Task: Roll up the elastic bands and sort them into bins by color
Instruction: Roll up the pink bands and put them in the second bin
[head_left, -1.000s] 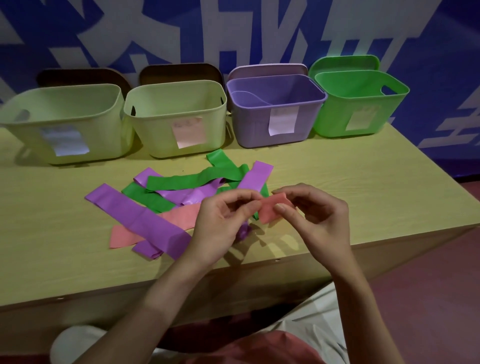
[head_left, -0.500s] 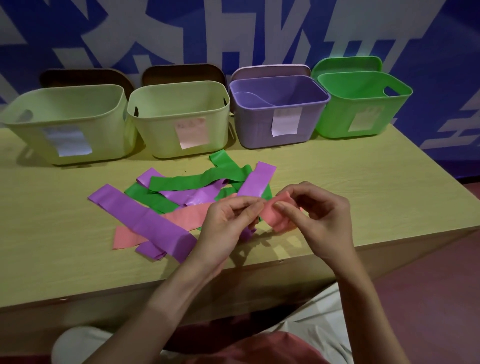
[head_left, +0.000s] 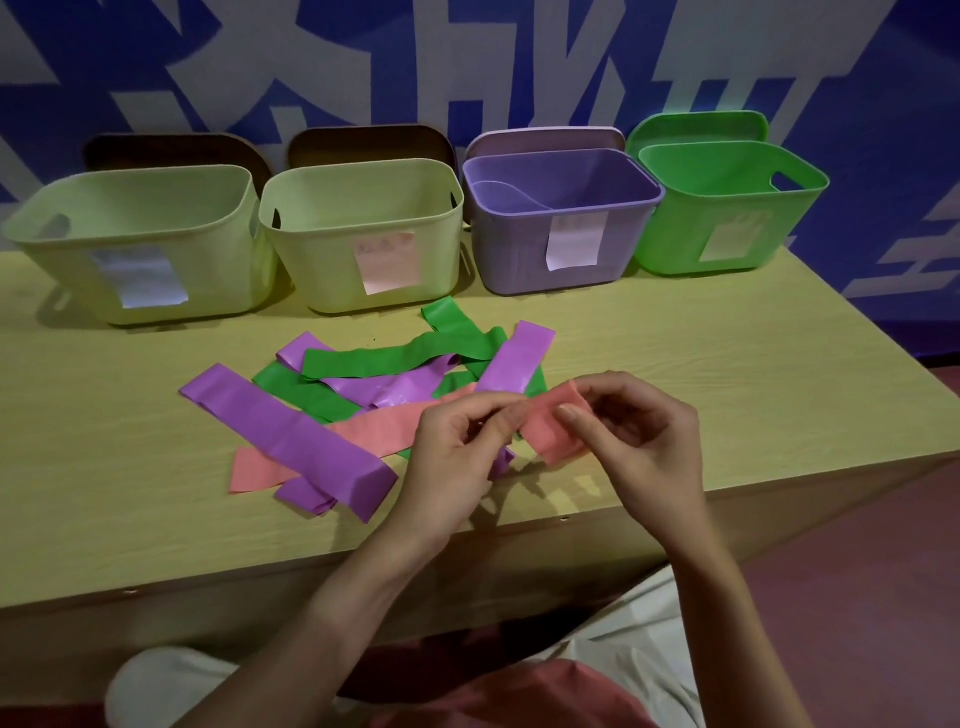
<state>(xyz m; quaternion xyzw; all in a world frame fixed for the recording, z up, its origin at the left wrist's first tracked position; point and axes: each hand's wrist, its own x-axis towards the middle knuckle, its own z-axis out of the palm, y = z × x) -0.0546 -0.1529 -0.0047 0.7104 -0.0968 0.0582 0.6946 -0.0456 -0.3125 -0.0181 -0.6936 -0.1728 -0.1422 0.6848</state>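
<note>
A pink elastic band (head_left: 555, 431) is held between both hands just above the table's front edge. My left hand (head_left: 457, 457) pinches its left part and my right hand (head_left: 639, 441) pinches its right end, which is folded over. The band's tail (head_left: 363, 431) runs left across the table under a purple band (head_left: 291, 436). More purple (head_left: 514, 364) and green bands (head_left: 374, 361) lie in a loose heap behind the hands. Four bins stand at the back: two pale yellow-green ones (head_left: 140, 291) (head_left: 332, 280), a purple one (head_left: 519, 260) and a green one (head_left: 675, 244).
Each bin carries a paper label on its front, and lids lean against the blue and white wall behind them. The wooden table (head_left: 727, 364) ends close to my body, with my knees below its front edge.
The folded end of the pink band has grown a little wider between my fingers. Both hands stayed almost in place above the front edge.
</note>
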